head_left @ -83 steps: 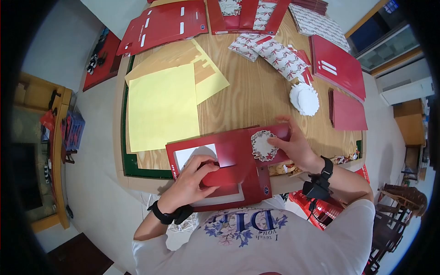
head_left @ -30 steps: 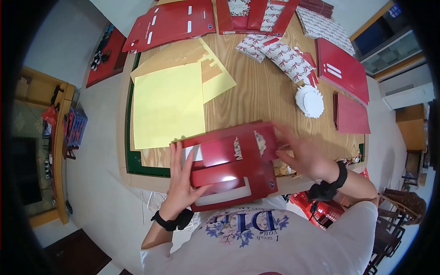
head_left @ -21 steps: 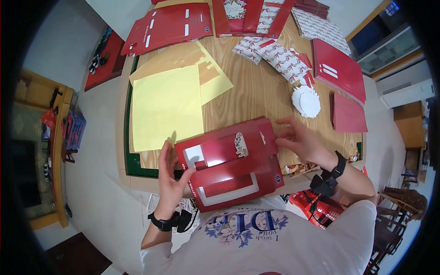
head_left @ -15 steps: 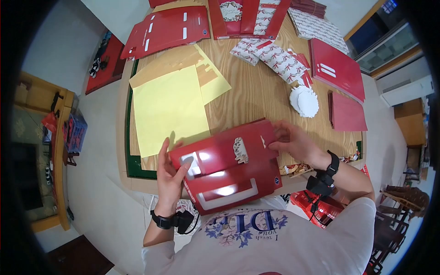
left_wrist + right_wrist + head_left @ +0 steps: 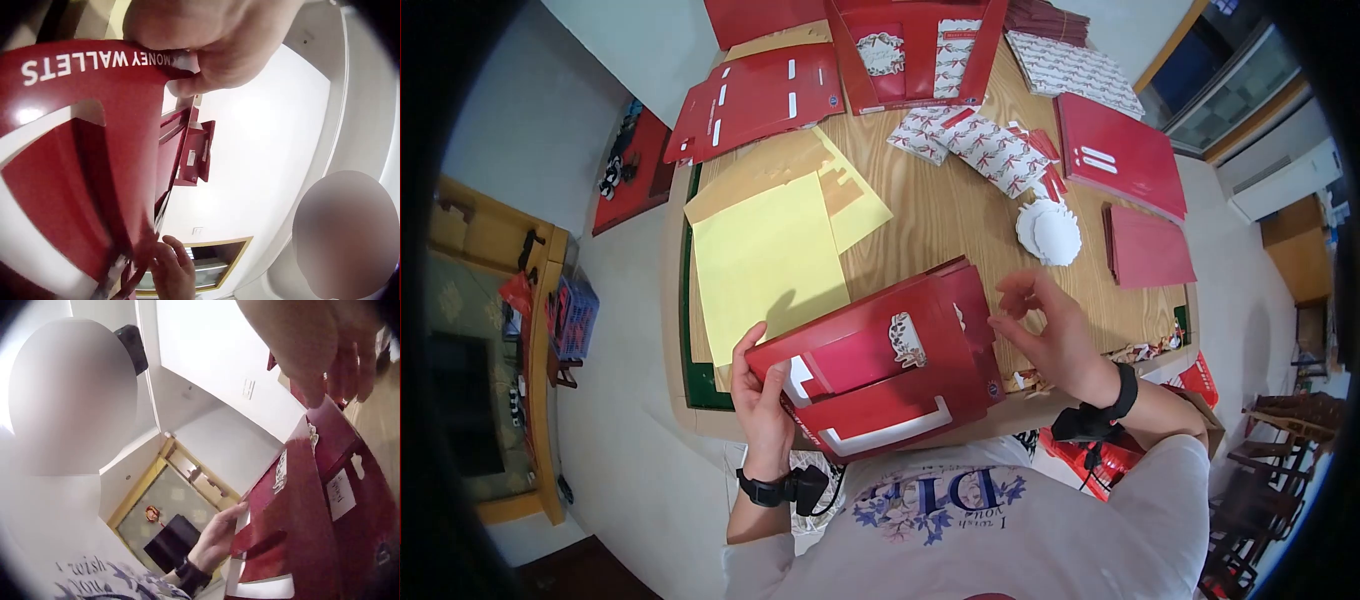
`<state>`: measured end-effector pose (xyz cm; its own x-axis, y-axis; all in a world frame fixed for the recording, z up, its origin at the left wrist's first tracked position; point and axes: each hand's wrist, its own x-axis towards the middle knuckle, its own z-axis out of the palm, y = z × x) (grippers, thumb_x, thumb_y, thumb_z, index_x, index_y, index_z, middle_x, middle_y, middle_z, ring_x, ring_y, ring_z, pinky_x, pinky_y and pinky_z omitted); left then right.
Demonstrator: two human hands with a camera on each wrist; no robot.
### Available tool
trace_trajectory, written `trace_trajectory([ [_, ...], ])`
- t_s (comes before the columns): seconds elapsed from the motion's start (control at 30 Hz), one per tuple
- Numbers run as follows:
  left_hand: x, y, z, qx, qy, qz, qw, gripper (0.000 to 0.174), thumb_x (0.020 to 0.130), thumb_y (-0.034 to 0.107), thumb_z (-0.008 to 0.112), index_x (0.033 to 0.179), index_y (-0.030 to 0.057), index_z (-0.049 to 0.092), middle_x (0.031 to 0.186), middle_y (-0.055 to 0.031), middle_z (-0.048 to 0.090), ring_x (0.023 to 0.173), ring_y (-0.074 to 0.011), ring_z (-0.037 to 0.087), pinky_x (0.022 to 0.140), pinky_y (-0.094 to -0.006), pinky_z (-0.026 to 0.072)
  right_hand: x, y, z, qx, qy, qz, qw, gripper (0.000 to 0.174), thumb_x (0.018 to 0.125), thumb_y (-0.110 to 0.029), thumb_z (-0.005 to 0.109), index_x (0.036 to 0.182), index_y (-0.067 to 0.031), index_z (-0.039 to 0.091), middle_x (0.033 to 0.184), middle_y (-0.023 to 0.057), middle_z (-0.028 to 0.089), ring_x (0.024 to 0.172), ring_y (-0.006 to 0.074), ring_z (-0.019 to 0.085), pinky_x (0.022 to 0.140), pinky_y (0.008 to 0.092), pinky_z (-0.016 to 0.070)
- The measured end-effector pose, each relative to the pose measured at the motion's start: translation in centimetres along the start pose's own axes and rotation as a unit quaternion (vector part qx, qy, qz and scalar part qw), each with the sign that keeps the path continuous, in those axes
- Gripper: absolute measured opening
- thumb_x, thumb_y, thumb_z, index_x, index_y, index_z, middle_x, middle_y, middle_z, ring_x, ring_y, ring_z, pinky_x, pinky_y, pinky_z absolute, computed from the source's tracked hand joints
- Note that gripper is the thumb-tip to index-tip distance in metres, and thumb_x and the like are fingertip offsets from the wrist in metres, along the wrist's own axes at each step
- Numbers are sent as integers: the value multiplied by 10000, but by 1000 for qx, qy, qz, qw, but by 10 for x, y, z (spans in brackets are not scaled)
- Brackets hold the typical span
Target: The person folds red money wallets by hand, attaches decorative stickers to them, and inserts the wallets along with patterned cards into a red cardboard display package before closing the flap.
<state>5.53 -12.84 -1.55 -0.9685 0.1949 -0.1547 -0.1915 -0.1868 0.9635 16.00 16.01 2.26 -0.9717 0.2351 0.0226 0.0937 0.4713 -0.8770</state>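
My left hand (image 5: pixel 764 412) grips the left end of a red cardboard sleeve (image 5: pixel 960 390), thumb on top and fingers behind. White lettering on its edge reads "MONEY WALLETS" in the left wrist view. Through the sleeve's window shows a crimson money wallet (image 5: pixel 850 362) with a white floral tag (image 5: pixel 907 340). The wallet's end (image 5: pixel 334 428) sticks out at the right of the sleeve. My right hand (image 5: pixel 1055 330) hovers by that end, fingers loosely bent and thumb tip close to the edge. The sleeve is tilted, near edge against the shirt.
Yellow sheets (image 5: pixel 765 265) lie at the left. Scalloped white tags (image 5: pixel 1055 238), bow-patterned wallets (image 5: pixel 1000 150), a stack of red cardboard (image 5: pixel 1120 155) and dark red wallets (image 5: pixel 1152 250) lie at the right. A filled red sleeve (image 5: pixel 915 100) stands at the back.
The wallet went into the sleeve under my hands. My left hand moved from over the window to the left end and took hold. The sleeve then tilted up; my right hand drew slightly away.
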Motion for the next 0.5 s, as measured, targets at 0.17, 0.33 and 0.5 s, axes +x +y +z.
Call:
trace_trajectory([
  [0.17,-2,0,5,-9,-19,-2,1000,443,844,-46,520,1269,33,422,1014,-92,598,907,-119,572,840,-249,460,5,7,1,0,-11,-28,1000,238,805,-14,642,1018,-31,538,788,32,575,743,110,572,695,259,469],
  [0.33,-2,4,10,7,-14,18,1000,449,842,-48,509,1273,32,414,1009,-93,600,909,-125,573,848,-257,461,9,18,1,125,-10,73,989,177,807,-74,659,947,-30,560,714,39,583,665,111,561,620,248,458],
  [0.5,-3,1,8,-6,-11,39,999,443,845,-35,509,1270,34,409,997,-87,597,913,-135,573,852,-269,458,8,10,-4,67,-36,81,994,224,814,-102,667,995,-34,553,759,15,574,705,97,557,662,247,474],
])
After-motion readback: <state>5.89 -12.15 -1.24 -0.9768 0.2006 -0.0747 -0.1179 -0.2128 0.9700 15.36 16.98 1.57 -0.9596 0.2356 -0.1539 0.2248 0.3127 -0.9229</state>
